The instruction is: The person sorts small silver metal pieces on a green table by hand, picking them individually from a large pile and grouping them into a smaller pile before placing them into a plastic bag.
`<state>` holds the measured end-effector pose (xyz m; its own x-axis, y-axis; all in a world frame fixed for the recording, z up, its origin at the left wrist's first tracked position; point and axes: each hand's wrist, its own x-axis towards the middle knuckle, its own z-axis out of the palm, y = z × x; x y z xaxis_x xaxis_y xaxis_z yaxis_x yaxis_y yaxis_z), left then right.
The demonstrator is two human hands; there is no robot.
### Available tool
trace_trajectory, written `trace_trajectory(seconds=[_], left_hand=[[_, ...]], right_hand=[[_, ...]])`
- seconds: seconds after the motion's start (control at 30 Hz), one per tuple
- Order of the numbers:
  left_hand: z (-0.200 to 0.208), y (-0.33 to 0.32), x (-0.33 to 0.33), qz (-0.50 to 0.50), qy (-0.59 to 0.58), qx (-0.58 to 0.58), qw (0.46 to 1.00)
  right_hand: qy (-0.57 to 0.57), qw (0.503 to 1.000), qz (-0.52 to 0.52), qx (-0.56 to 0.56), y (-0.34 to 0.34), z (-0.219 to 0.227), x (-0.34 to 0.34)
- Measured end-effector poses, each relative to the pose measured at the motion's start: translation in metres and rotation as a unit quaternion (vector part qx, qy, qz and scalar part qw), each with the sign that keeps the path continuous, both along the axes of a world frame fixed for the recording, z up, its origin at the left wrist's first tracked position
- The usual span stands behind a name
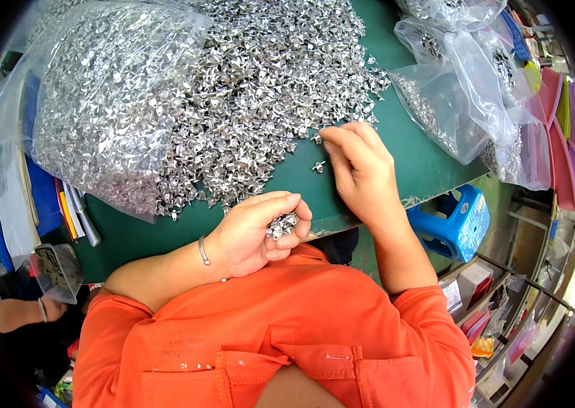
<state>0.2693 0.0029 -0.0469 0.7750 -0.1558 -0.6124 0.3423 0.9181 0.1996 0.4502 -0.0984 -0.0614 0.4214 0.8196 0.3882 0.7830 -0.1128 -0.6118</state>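
A large heap of small shiny metal parts (267,81) covers much of the green tabletop (294,178). My left hand (253,228) is cupped near the table's front edge, its fingers curled round a small clump of metal parts (281,226). To its right, my right hand (361,163) reaches over the table at the heap's edge. Its thumb and forefinger close near a single metal part (316,138), which shows at the fingertips; whether it is pinched or only touched is hard to see. Another loose metal part (319,166) lies on the table just below those fingertips.
A clear plastic bag (111,88) of the same parts lies at the left, open toward the heap. More filled bags (430,109) sit at the far right. Pens (70,214) lie at the left edge; a blue stool (457,224) stands right of the table. Another person's arm (22,314) shows lower left.
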Motion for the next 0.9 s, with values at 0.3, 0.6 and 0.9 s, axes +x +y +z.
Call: trace_trajectory(seconds=[0.3, 0.6, 0.9], left_hand=[[-0.001, 0.001, -0.001, -0.002, -0.003, 0.001, 1.0], [-0.001, 0.003, -0.001, -0.014, -0.014, -0.001, 1.0], [-0.003, 0.004, -0.001, -0.019, -0.01, -0.01, 1.0]], right_hand=[[0.108, 0.992, 0.009, -0.069, -0.017, 0.017, 0.004], [0.107, 0.992, -0.055, -0.045, -0.038, 0.019, 0.008], [0.019, 0.999, -0.003, -0.045, -0.034, 0.007, -0.001]])
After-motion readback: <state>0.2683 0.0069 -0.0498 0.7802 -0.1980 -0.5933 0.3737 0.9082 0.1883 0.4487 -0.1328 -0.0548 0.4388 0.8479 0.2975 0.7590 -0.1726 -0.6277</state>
